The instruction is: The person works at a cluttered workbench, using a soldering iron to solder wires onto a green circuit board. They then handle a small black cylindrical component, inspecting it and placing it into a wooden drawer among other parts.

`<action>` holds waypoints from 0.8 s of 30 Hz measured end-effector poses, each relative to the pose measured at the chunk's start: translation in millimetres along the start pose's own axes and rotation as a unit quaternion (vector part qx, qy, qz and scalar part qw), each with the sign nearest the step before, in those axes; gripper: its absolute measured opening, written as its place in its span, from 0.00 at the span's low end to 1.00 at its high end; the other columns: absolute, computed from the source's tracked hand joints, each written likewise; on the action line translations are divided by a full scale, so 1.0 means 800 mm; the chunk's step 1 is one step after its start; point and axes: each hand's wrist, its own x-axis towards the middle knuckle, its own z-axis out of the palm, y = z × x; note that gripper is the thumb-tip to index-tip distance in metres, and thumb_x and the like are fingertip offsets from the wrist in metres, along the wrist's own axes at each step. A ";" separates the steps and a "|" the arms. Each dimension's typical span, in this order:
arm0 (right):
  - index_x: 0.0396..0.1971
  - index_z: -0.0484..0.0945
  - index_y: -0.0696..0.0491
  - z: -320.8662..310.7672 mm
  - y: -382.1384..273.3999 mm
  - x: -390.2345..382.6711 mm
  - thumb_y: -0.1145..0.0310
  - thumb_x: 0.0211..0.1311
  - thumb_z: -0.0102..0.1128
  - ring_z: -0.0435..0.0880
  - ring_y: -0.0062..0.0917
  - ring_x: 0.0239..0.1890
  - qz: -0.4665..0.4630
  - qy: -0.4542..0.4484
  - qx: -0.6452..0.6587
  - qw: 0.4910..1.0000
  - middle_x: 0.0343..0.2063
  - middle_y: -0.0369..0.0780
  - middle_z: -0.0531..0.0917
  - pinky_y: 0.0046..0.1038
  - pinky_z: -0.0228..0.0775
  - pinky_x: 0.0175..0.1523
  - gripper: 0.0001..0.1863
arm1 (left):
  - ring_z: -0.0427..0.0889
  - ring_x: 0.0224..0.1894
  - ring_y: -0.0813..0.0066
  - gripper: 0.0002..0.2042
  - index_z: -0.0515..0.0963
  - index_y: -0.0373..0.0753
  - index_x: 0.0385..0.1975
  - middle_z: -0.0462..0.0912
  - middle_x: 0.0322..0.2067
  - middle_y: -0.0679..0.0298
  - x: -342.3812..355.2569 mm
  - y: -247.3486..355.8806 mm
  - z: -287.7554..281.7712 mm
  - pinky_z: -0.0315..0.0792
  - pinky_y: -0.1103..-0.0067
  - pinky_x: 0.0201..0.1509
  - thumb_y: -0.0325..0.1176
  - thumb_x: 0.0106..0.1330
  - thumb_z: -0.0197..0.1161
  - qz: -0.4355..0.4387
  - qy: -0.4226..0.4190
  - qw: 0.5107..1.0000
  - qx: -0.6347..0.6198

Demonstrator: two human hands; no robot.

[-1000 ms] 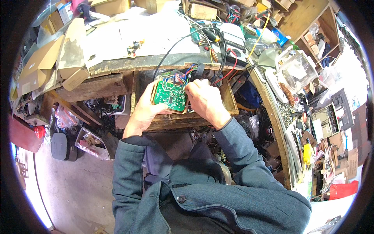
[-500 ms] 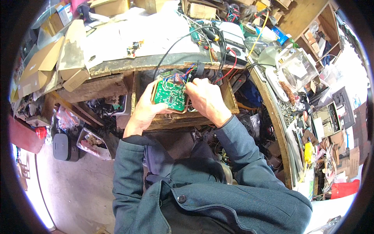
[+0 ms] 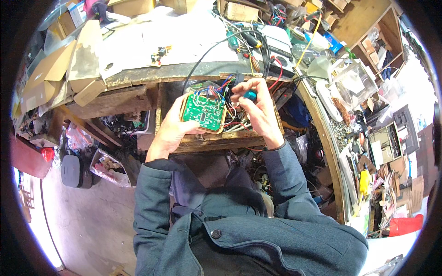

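While the left hand (image 3: 172,129) clasps a green, nearly square circuit board (image 3: 206,112) at its eight o'clock corner, thumb on its face, the right hand (image 3: 260,112) curls half-closed around a small, rounded blue object (image 3: 250,95). Tilted toward half past twelve, the board's long axis is unclear; it lies at two o'clock from the left thumb, nine from the right fingers.

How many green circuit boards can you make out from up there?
1 for certain: the green circuit board gripped in the left hand, over the open wooden drawer. Others may be hidden.
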 end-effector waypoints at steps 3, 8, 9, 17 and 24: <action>0.51 0.71 0.55 0.010 0.005 0.000 0.82 0.74 0.54 0.82 0.20 0.51 -0.060 -0.026 0.021 0.998 0.48 0.38 0.82 0.26 0.74 0.62 0.11 | 0.85 0.55 0.66 0.37 0.62 0.37 0.72 0.77 0.59 0.58 0.001 -0.005 -0.002 0.88 0.69 0.50 0.19 0.58 0.64 0.012 0.000 1.000 -0.011; 0.52 0.73 0.55 0.017 0.022 0.005 0.81 0.73 0.57 0.83 0.20 0.51 -0.088 -0.031 -0.023 0.995 0.49 0.38 0.83 0.25 0.74 0.60 0.12 | 0.82 0.61 0.66 0.40 0.61 0.37 0.74 0.75 0.64 0.58 0.001 -0.001 0.000 0.83 0.66 0.60 0.19 0.57 0.65 0.014 0.003 1.000 0.011; 0.51 0.74 0.56 0.018 0.027 0.006 0.81 0.73 0.58 0.84 0.19 0.49 -0.099 -0.022 -0.039 0.994 0.46 0.37 0.85 0.25 0.75 0.58 0.11 | 0.81 0.61 0.66 0.40 0.61 0.37 0.74 0.75 0.64 0.58 0.001 0.000 0.001 0.83 0.66 0.61 0.19 0.57 0.65 0.008 0.002 1.000 0.006; 0.50 0.75 0.56 0.022 0.032 0.007 0.80 0.72 0.60 0.86 0.20 0.47 -0.100 -0.018 -0.067 0.993 0.43 0.38 0.86 0.25 0.77 0.55 0.10 | 0.87 0.50 0.65 0.38 0.61 0.38 0.72 0.78 0.58 0.58 0.002 -0.003 -0.002 0.89 0.70 0.45 0.18 0.58 0.65 0.008 0.003 1.000 -0.012; 0.51 0.76 0.56 0.017 0.040 0.009 0.79 0.71 0.62 0.87 0.23 0.45 -0.119 -0.021 -0.106 0.987 0.42 0.38 0.87 0.26 0.78 0.54 0.11 | 0.87 0.51 0.66 0.39 0.61 0.37 0.72 0.78 0.57 0.58 0.002 -0.004 -0.001 0.89 0.71 0.45 0.18 0.58 0.66 0.007 0.004 1.000 -0.012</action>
